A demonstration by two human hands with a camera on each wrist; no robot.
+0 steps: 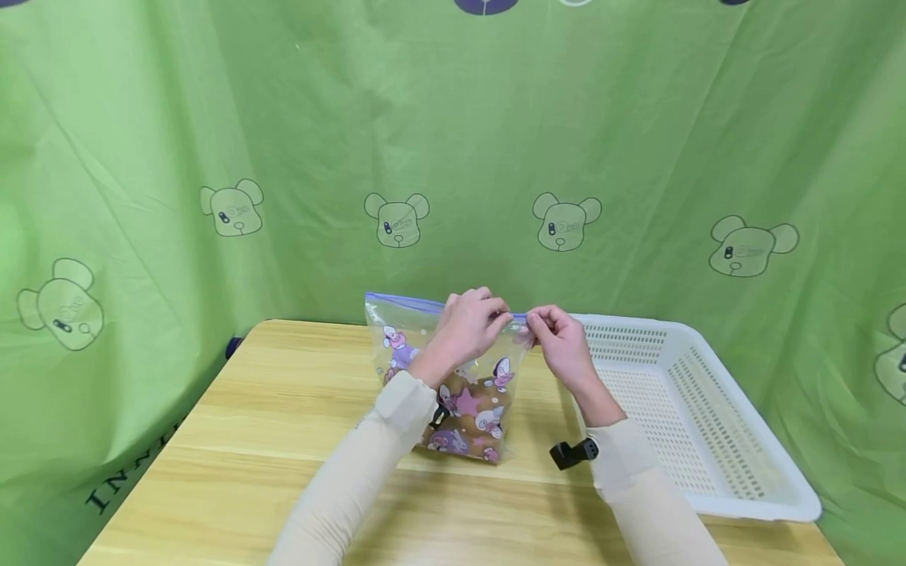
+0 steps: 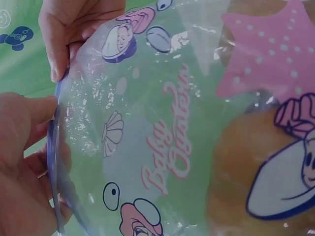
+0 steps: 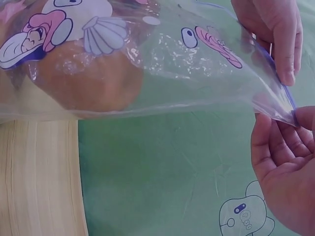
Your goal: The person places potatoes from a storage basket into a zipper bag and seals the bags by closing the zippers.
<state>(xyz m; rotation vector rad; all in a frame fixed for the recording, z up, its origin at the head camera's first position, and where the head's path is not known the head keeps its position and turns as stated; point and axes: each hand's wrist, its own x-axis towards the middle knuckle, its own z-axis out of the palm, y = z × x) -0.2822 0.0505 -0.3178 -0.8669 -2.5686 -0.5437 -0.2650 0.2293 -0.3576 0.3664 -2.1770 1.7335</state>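
Observation:
A clear zip-lock bag [image 1: 467,402] printed with pink stars, shells and cartoon oysters stands upright on the table. Its purple zip strip [image 1: 406,302] runs along the top. Brown rounded things [image 3: 93,88] lie inside the lower part; their exact kind is unclear through the print. My left hand [image 1: 470,322] pinches the strip right of its middle, thumb on the near side and fingers behind, as the left wrist view shows. At the top right corner, the bag is pinched between thumb and fingers of my right hand [image 1: 566,346]. The two hands are close together.
To the right, a white plastic basket [image 1: 679,338] with slotted walls stands on the wooden table [image 1: 283,393]. A green curtain [image 1: 467,141] with bear-head drawings hangs behind the table and along both sides. Black wrist cameras [image 1: 573,453] sit at the sleeves.

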